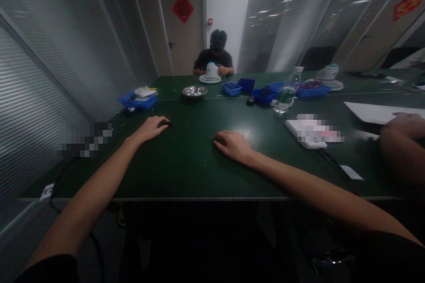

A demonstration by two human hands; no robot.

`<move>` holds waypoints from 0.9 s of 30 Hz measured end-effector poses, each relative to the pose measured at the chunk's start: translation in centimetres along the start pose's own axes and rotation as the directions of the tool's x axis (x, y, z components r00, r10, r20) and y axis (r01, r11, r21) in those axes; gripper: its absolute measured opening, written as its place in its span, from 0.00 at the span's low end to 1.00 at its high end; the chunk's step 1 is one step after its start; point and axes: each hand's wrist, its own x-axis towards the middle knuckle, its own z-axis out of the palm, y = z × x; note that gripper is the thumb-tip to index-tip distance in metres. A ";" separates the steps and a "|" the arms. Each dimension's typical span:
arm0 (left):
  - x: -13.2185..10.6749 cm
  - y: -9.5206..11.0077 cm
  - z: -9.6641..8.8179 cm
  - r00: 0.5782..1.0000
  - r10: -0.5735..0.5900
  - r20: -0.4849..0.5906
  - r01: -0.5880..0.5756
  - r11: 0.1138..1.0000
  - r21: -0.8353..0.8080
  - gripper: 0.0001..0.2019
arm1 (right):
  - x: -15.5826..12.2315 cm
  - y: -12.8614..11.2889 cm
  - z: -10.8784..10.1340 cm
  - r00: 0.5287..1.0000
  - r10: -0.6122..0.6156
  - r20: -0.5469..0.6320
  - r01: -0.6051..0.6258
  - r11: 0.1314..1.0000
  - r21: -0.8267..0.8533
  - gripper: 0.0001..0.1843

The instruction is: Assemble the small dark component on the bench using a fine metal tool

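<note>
My left hand point(151, 129) rests on the green table point(186, 163), left of the middle. Its fingers are closed around a small black object point(168, 123), whose kind I cannot make out. To the right of it, my right hand point(235, 146) lies low on the tabletop with its fingers curled in. A thin pale tip shows by the right fingertips, but what those fingers hold is too dark and small to name. Beyond both hands stands a metal bowl point(194, 92) with small white pieces in it.
A blue tray point(139, 101) stands at the left, and several blue trays point(231, 89) stand at the back. A water bottle point(287, 93) and a white box-like device point(303, 135) are at the right. Another person's hand point(407, 126) rests beside a white board point(378, 111). A co-worker point(215, 55) sits opposite.
</note>
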 end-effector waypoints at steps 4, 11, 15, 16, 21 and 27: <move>-0.7 -3.8 -1.1 0.970 -0.226 -0.086 0.233 0.968 0.096 0.19 | 0.0 0.0 0.0 1.000 -0.002 0.004 0.002 1.000 -0.012 0.17; -1.1 -6.2 -1.6 0.875 -0.446 -0.187 0.476 0.862 0.174 0.22 | 0.2 0.3 0.5 1.000 -0.007 0.000 0.007 1.000 -0.006 0.17; -1.4 -7.7 -1.6 0.870 -0.449 -0.205 0.483 0.859 0.168 0.22 | 0.2 0.3 0.4 1.000 0.001 0.006 -0.001 1.000 -0.028 0.17; -1.4 -8.2 -1.6 0.866 -0.460 -0.198 0.492 0.853 0.171 0.20 | 0.2 0.3 0.4 1.000 0.002 0.008 -0.001 0.999 -0.032 0.17; -1.3 -9.7 -1.9 0.850 -0.496 -0.178 0.523 0.838 0.159 0.14 | 0.0 0.0 0.1 1.000 0.016 0.022 -0.016 1.000 -0.025 0.18; -1.4 -9.4 -1.7 0.822 -0.501 -0.271 0.550 0.822 0.147 0.12 | 0.0 0.0 0.0 1.000 0.004 0.012 -0.004 1.000 0.006 0.18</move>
